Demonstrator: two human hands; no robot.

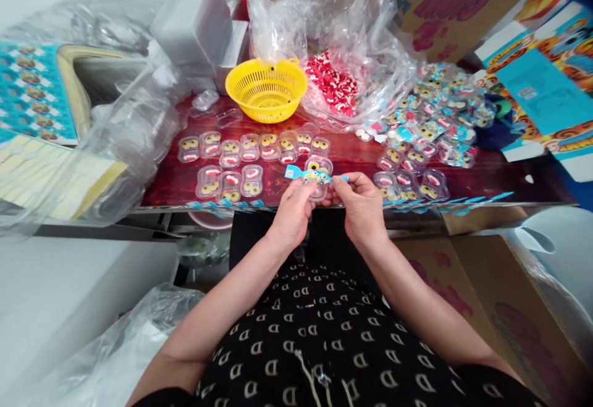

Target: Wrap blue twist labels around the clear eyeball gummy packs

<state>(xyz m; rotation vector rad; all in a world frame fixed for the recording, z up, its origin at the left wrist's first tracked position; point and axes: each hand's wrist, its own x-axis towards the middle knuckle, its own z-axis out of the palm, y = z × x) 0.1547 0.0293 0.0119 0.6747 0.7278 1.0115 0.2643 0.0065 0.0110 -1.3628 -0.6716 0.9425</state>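
— What do we see, biggest first?
— The desk [463, 175], a clear bag of red sweets [336, 83] at its far edge, and beside it the yellow basket [267, 88].
— And our hands?
— At the near edge, our left hand [293, 210] and right hand [360, 204] both pinch a small clear pack [317, 175] by its blue strip, just above rows of filled packs [252, 147].
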